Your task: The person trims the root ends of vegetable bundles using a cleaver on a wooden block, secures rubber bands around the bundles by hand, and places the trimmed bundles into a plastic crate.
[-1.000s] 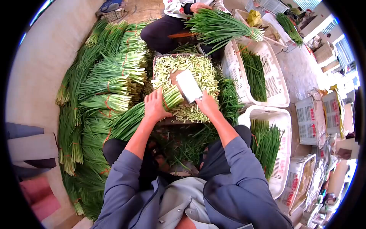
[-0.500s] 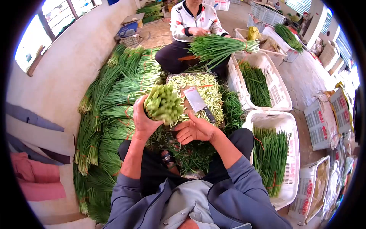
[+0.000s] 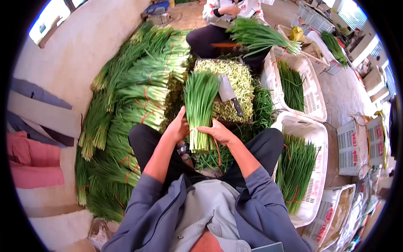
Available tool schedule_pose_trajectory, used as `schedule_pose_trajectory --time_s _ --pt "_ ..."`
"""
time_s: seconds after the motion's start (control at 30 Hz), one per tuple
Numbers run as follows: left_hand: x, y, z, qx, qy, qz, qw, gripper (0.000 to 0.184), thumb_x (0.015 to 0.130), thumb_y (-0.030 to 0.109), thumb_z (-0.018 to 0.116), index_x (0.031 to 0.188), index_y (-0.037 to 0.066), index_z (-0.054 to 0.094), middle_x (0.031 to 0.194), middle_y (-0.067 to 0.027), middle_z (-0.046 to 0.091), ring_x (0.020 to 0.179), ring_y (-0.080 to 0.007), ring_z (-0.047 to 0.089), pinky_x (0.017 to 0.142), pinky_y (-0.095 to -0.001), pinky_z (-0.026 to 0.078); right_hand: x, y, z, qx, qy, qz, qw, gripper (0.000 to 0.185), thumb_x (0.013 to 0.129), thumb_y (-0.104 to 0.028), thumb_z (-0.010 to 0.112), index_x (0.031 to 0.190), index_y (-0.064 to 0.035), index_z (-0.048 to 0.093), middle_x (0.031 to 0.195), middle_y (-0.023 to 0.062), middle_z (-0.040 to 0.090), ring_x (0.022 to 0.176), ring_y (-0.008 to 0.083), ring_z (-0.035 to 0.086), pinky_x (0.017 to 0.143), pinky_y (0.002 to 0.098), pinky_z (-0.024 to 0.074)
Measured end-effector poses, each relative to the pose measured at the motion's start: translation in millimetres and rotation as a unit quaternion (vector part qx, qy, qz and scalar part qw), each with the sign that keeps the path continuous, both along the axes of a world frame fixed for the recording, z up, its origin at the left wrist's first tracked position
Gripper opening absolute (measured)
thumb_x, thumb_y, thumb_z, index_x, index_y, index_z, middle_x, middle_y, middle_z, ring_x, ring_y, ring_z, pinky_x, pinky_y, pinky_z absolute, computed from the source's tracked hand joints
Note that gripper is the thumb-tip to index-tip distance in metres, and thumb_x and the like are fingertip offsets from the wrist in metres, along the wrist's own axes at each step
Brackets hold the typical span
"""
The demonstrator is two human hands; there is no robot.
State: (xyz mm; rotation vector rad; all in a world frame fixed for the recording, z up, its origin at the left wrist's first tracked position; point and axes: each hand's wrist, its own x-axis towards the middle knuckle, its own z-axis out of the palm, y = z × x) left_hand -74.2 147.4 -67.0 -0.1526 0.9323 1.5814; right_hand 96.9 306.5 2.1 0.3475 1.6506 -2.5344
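A bundle of long green stalks (image 3: 200,98) stands between my two hands, its pale cut ends toward me and its leafy tips away. My left hand (image 3: 178,126) grips its left side near the red tie. My right hand (image 3: 219,131) holds the right side, thumb across the front. A loose red strip (image 3: 218,152) hangs from the bundle near my right hand. Beyond it, a cleaver (image 3: 228,90) with a black handle lies on the board, among many short cut stalk pieces (image 3: 244,77).
Tied bundles (image 3: 145,101) are piled at the left by the wall. White crates (image 3: 315,168) holding green stalks stand at the right. Across the board sits another person (image 3: 210,40), with a bundle (image 3: 262,35) before them. Loose greens lie around the board.
The cleaver was released onto the board. The bundle was lifted off, and its cut ends have swung down toward me. My right hand has closed on it. The other person's hand has risen from their bundle.
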Motion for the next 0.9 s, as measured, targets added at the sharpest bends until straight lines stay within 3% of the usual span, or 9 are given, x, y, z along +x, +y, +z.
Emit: schedule_pose_trajectory --time_s 0.03,0.1,0.3,0.33,0.43,0.47,0.6,0.7,0.9 --pt "19.4 22.2 16.4 0.072 0.05 0.071 0.994 0.068 0.099 0.055 0.059 0.137 0.0 0.056 0.135 -0.0191 0.063 0.122 -0.0343 0.061 0.106 -0.0506 0.048 6.1 -4.8 2.6 0.048 0.01 0.018 0.999 0.067 0.092 -0.026 0.077 0.143 0.0016 0.045 0.126 0.0135 0.066 0.113 0.0204 0.066 0.098 0.0359 0.0538" --pt "6.2 43.3 -10.6 0.028 -0.005 0.133 0.991 0.047 0.1 0.042 0.062 0.124 0.002 0.065 0.114 -0.0154 0.073 0.099 -0.0334 0.071 0.091 -0.0504 0.058 11.6 -4.2 -1.3 0.092 0.01 0.039 0.995 0.072 0.09 -0.027 0.079 0.144 0.0018 0.043 0.127 0.0134 0.065 0.113 0.0195 0.065 0.098 0.035 0.0534" --pt "-4.3 46.1 11.3 0.041 -0.005 0.248 0.968 0.046 0.097 0.037 0.064 0.127 0.002 0.062 0.119 -0.0182 0.07 0.104 -0.0353 0.07 0.097 -0.0538 0.056 44.3 37.8 17.8 0.142 -0.1 0.092 0.98 0.062 0.101 -0.036 0.065 0.147 0.0015 0.046 0.126 0.0112 0.066 0.102 0.0159 0.07 0.082 0.0335 0.0601" --pt "-12.6 45.7 15.0 0.051 -0.007 0.263 0.963 0.046 0.097 0.036 0.063 0.128 0.002 0.061 0.121 -0.0181 0.07 0.106 -0.0357 0.069 0.098 -0.0543 0.055 48.3 42.5 10.9 0.153 -0.101 0.053 0.982 0.05 0.103 -0.039 0.061 0.132 0.001 0.059 0.109 0.0085 0.072 0.086 0.0154 0.072 0.073 0.0324 0.0604" --pt "-35.4 42.7 41.5 0.068 -0.031 0.3 0.951 0.043 0.101 0.037 0.055 0.129 0.004 0.06 0.124 -0.0162 0.068 0.111 -0.0364 0.067 0.101 -0.0553 0.053 57.2 59.4 6.3 0.137 -0.117 -0.031 0.983 0.04 0.102 -0.038 0.063 0.113 -0.0003 0.068 0.085 0.0069 0.073 0.069 0.0152 0.07 0.064 0.0291 0.0582" --pt "-43.2 42.5 46.0 0.087 -0.045 0.311 0.945 0.044 0.101 0.038 0.054 0.127 0.004 0.062 0.125 -0.0167 0.068 0.111 -0.0367 0.067 0.103 -0.0551 0.052 57.6 56.4 2.4 0.195 -0.086 -0.071 0.974 0.033 0.101 -0.034 0.065 0.094 -0.0014 0.07 0.07 0.0068 0.068 0.058 0.0141 0.066 0.058 0.0272 0.0557" --pt "-65.1 38.5 63.5 0.119 -0.056 0.352 0.927 0.05 0.103 0.041 0.047 0.133 0.002 0.059 0.135 -0.0187 0.063 0.122 -0.0376 0.061 0.111 -0.0555 0.045 58.8 9.3 72.1 0.135 -0.07 -0.004 0.988 0.024 0.099 -0.021 0.065 0.092 0.0012 0.071 0.073 0.008 0.071 0.057 0.0131 0.066 0.053 0.0254 0.0544" --pt "-62.8 40.2 75.6 0.143 -0.049 0.377 0.914 0.054 0.104 0.042 0.044 0.139 0.001 0.054 0.142 -0.0194 0.058 0.129 -0.0374 0.057 0.114 -0.0552 0.042 44.4 -23.7 108.6 0.054 -0.098 -0.013 0.994 0.039 0.101 -0.033 0.064 0.096 0.0054 0.068 0.075 0.0129 0.07 0.055 0.0148 0.066 0.051 0.027 0.0551" --pt "-53.3 36.8 81.8 0.196 -0.018 0.42 0.886 0.053 0.105 0.04 0.042 0.14 0.002 0.053 0.142 -0.0169 0.059 0.13 -0.0359 0.056 0.115 -0.0539 0.041 19.7 -45.6 91.0 -0.041 -0.013 -0.101 0.994 0.041 0.106 -0.035 0.056 0.097 0.0039 0.065 0.073 0.0105 0.069 0.052 0.0154 0.065 0.049 0.0264 0.0533"
